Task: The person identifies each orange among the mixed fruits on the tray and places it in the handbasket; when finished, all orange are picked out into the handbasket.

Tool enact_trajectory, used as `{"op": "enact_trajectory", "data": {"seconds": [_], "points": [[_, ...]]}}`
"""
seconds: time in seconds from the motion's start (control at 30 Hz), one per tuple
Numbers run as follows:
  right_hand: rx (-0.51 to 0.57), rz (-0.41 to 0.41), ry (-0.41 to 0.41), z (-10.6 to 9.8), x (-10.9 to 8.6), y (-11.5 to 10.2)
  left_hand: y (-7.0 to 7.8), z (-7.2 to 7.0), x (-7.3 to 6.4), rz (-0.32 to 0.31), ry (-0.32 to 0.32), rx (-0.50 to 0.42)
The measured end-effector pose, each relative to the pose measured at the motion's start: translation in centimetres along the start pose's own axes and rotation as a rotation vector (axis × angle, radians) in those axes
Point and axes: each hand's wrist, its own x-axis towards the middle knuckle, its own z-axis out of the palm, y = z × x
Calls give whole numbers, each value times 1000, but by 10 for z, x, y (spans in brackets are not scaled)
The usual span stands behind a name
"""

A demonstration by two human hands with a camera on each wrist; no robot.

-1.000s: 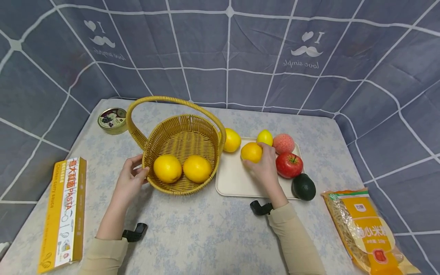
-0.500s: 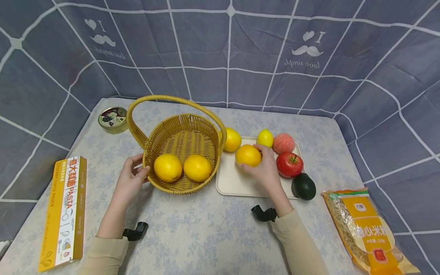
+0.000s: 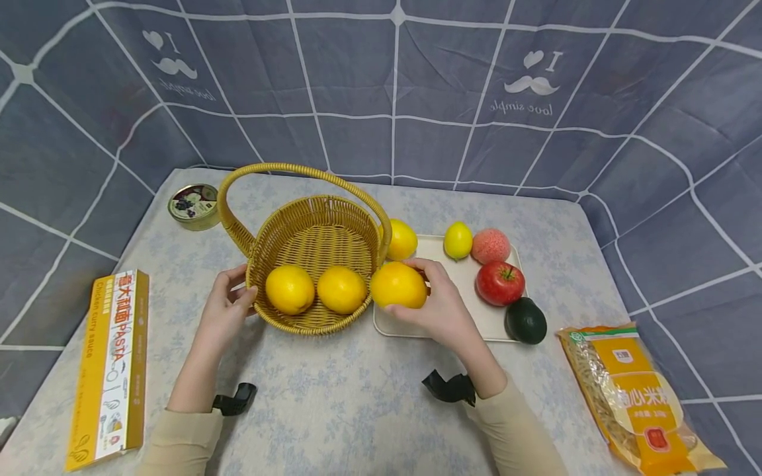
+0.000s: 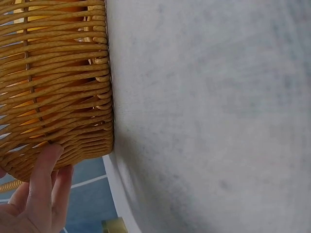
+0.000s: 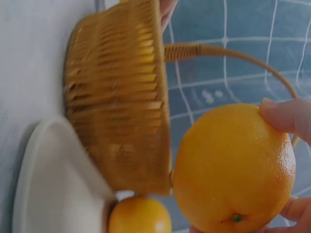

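The two hands are apart from each other, one on each side of the work. The left hand [image 3: 223,311] holds the side of the wicker basket [image 3: 324,246] at its rim, with thumb and fingers on the weave. The right hand [image 3: 443,305] has thumb and fingers around an orange [image 3: 397,285], which is in the air, over the left part of the tray and just beside the basket's right rim; if it touches this rim, I cannot tell. Inside the basket, near its front, lie a left orange [image 3: 290,289] and a right orange [image 3: 342,289], side by side. Another orange fruit [image 3: 402,239] is at the far left corner of the cream tray [image 3: 411,327], partly behind the basket's handle. Along the tray's far and right sides are a lemon [image 3: 458,240], a pink peach [image 3: 491,246], a red apple [image 3: 500,283] and a dark avocado [image 3: 525,320]. Farther to the right lies a bag [image 3: 639,396] in orange and clear plastic; to the left, a pasta box [image 3: 110,370] and, behind it, a round tin [image 3: 194,206].
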Motion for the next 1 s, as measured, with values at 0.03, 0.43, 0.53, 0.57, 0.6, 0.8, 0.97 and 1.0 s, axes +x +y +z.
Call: {"op": "enact_trajectory", "data": {"seconds": [0.03,0.43,0.53,0.57,0.6,0.8,0.97,1.0], "points": [[0,-16,-9,2,0,-3,0,0,0,0,-1,0],[-29,-156,-116,35,19,-52,1,-3,0,0,-3,-8],[-32,-164,-131,43,34,-63,1,-3,-1,5,-2,-8],[-36,-164,-133,46,40,-67,1,-3,-1,8,-4,-10],[-42,-164,-135,48,46,-70,1,-3,-1,9,-4,-15],[-91,-161,-138,61,89,-89,-1,-1,-1,9,1,-26],[-90,-72,-173,74,123,-95,-1,-1,0,7,-7,-22],[-87,-53,-179,77,129,-95,-1,-1,0,7,-9,-22]]}}
